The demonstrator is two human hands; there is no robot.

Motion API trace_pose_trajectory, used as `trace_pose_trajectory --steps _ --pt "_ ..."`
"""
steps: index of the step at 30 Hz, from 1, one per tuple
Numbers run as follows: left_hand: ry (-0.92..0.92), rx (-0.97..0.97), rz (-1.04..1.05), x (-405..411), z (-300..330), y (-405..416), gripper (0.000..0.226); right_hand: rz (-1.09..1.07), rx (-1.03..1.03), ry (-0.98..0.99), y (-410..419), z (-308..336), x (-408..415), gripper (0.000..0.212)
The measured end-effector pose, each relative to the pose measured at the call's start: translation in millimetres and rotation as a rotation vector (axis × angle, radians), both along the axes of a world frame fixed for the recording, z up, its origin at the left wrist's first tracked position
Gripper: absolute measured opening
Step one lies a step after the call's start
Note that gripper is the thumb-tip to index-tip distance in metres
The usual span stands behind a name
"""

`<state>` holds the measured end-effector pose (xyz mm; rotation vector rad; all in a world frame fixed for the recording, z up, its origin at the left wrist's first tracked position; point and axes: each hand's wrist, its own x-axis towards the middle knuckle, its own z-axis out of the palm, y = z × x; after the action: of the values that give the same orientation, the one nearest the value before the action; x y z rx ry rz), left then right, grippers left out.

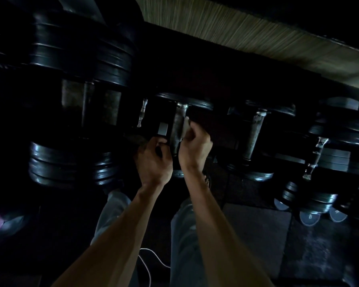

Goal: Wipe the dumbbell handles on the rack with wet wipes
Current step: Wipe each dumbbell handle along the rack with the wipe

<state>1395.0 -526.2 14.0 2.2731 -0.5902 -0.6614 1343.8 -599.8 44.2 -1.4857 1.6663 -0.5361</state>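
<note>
- My right hand grips a wet wipe, fingers curled round the wad, which is pressed against the right flank of the handle in front of me.
- The wipe shows only as a pale edge above my knuckles; the rest is hidden in my fist. I bunch it this way, I judge, to keep the damp face firmly on the metal.
- My left hand is closed round a dark object with a pale patch on top. The light is too poor to say what it is; it may be the wipes pack, kept close for a fresh sheet.
- The handle lies between two dark weight heads on the rack, its length running away from me, so I work it from the near end.
- Both forearms reach forward and slightly inward, wrists near each other, the hands on either side of the handle. The right wrist is bent a little to the left to bring the wipe onto the metal.
- Another handle sits to the right, and a slimmer one to the left. Whether these are wiped I cannot tell.
- Larger dumbbells fill the left of the rack.
- Risk, in my judgement: dim light may leave patches missed on the handle's far side.
</note>
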Motion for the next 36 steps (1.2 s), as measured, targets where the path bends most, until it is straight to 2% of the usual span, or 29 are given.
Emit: trace_pose_trajectory --steps 4,8,12,17,20,25,30,36 --pt "0.003 0.016 -0.013 0.4 -0.2 0.4 0.028 0.006 -0.008 0.014 -9.9 -1.7 14.1 0.031" --pt "0.003 -0.002 -0.016 1.5 -1.5 0.8 0.03 0.035 -0.049 0.051 -12.8 -3.5 16.9 0.037" --pt "-0.004 -0.018 -0.017 0.2 -0.9 0.7 0.03 0.157 -0.039 0.113 17.4 -7.9 -7.7 0.023" --pt "0.0 -0.01 0.001 0.5 -2.5 1.1 0.037 0.135 -0.028 0.131 8.6 -15.0 -1.3 0.027" --pt "0.012 -0.011 0.014 0.5 -1.3 0.1 0.034 0.095 -0.02 0.128 4.2 -12.9 2.1 0.028" --pt "-0.011 -0.009 -0.018 1.3 -1.3 2.8 0.035 0.294 0.093 0.127 27.7 1.7 -20.3 0.024" --pt "0.017 0.0 0.025 0.6 -0.9 1.2 0.031 0.21 0.128 0.194 2.8 -5.3 -8.6 0.032" --pt "-0.005 0.01 -0.02 1.5 -5.5 3.3 0.036 0.351 0.164 0.151 21.2 12.0 -25.6 0.039"
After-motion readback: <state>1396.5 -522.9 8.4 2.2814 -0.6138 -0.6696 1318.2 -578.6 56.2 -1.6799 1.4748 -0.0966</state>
